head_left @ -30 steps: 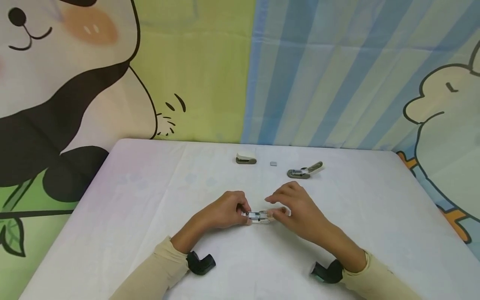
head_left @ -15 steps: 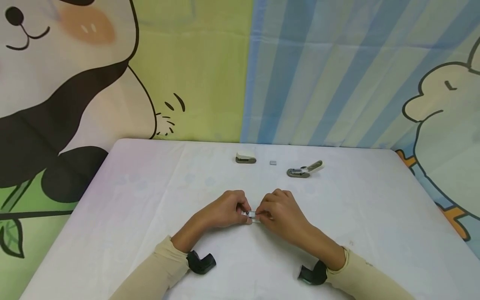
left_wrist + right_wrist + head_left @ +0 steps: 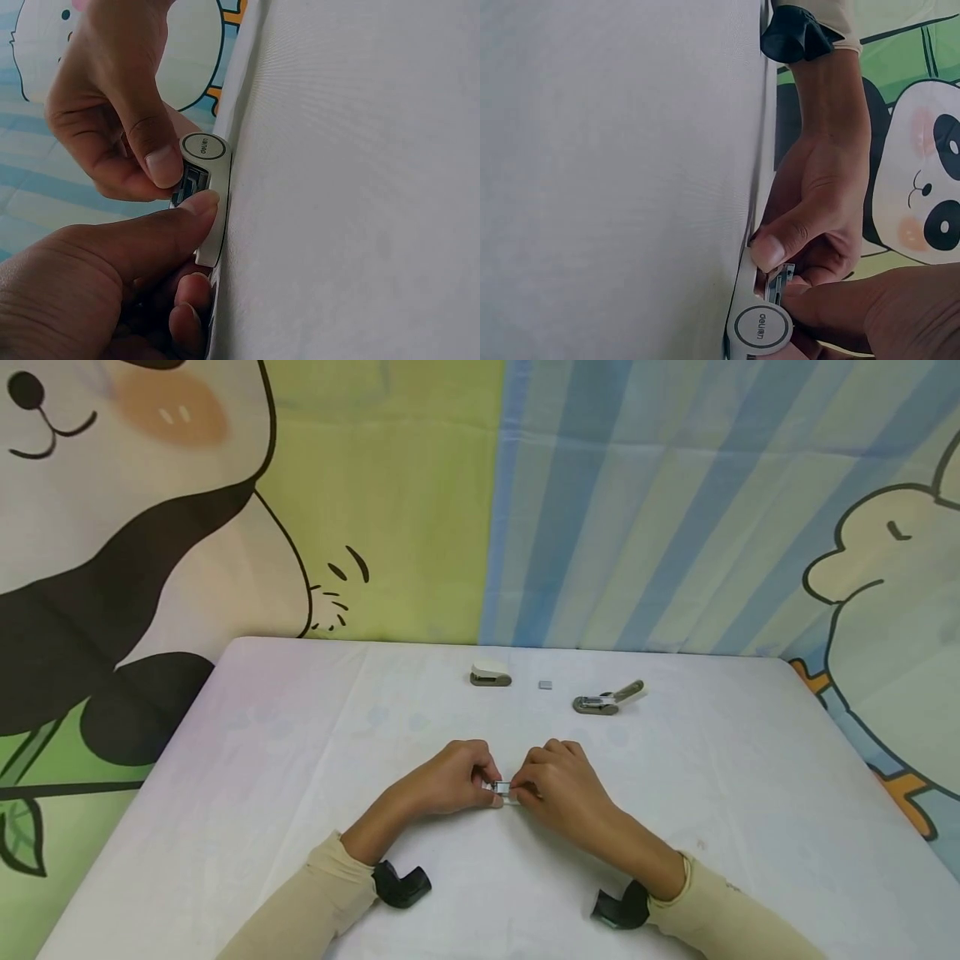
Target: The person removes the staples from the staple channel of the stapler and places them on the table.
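Head view: hands [image 3: 446, 778] [image 3: 564, 787] obscure stapler [image 3: 502, 787], possible staples [image 3: 545, 685] beyond.

Held stapler [image 3: 220, 180]: smooth plastic, low sheen
Staple channel [image 3: 779, 283]: glossy metal
Table cover [image 3: 300, 735]: matt cloth, finely textured
Backdrop [image 3: 405, 527]: printed cloth, faintly creased
Sleeves [image 3: 307, 897]: matt cloth
Wrist cameras [image 3: 402, 888]: black plastic

Stapler [image 3: 218, 180] between the two hands [image 3: 452, 782] [image 3: 564, 787]

Place: tabletop filming set; kind of building cannot be told from these views. Backdrop [image 3: 412, 518]: creased, printed cloth, rising behind the table [image 3: 300, 735], bearing panda [image 3: 150, 547], blue stripes [image 3: 675, 510] and pale animal [image 3: 900, 643]. Table: covered in white, corners rounded. Cameras [image 3: 401, 887]: two, black, body-worn.
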### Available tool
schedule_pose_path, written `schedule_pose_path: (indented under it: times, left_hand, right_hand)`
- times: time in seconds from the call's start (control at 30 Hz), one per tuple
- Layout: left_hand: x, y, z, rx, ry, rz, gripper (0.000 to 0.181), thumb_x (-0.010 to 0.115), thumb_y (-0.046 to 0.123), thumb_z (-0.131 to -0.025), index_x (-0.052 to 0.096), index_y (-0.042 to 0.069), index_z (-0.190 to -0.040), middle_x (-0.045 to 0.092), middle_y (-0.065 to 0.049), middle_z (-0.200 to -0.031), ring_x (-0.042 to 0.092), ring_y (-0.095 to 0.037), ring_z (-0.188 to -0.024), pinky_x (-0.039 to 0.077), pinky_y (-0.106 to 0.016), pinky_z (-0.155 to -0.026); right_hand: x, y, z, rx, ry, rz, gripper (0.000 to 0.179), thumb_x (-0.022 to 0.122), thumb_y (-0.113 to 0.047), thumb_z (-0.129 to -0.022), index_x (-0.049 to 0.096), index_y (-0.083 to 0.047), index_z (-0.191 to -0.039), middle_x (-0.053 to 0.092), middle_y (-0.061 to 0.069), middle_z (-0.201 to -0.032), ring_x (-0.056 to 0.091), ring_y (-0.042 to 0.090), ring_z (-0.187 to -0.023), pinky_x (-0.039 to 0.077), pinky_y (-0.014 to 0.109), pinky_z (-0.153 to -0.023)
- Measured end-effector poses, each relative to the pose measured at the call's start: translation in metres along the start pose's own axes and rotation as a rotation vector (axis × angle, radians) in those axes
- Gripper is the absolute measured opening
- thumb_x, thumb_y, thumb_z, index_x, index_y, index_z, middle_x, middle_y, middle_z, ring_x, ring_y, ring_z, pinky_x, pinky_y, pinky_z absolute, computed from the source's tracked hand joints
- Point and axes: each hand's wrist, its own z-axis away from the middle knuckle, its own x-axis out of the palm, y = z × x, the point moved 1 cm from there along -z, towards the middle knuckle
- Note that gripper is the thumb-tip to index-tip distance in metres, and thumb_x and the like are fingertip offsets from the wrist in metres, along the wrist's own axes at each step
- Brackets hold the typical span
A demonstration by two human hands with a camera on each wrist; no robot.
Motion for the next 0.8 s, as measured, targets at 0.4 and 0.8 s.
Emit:
schedule_pose_path:
  times: [0.4,0.8]
  left_hand:
    - [0.0012,-0.0015,0.0001,0.001,0.003,0.005,0.015,0.083,0.012,-0.076,0.069,0.014,-0.08,0.056,0.003,-0.081,0.055,-0.008,-0.067,0.047,-0.025,-0.06]
    - [-0.0002,0.0004,0.0002,0.029,0.014,0.018,0.014,0.083,0.012,-0.077,0.07,0.013,-0.081,0.056,0.0,-0.079,0.053,-0.008,-0.066,0.045,-0.025,-0.059]
  right_hand:
    - [0.0041,-0.0065,-0.001,0.017,-0.005,0.068,0.01,0.084,-0.016,-0.075,0.077,-0.021,-0.079,0.059,-0.01,-0.076,0.047,0.013,-0.075,0.039,0.042,-0.088]
    - [0.0065,-0.0058,-0.0043,-0.012,0.077,0.018,0.013,0.084,-0.016,-0.075,0.077,-0.019,-0.086,0.068,-0.009,-0.08,0.054,0.015,-0.079,0.037,0.045,-0.093]
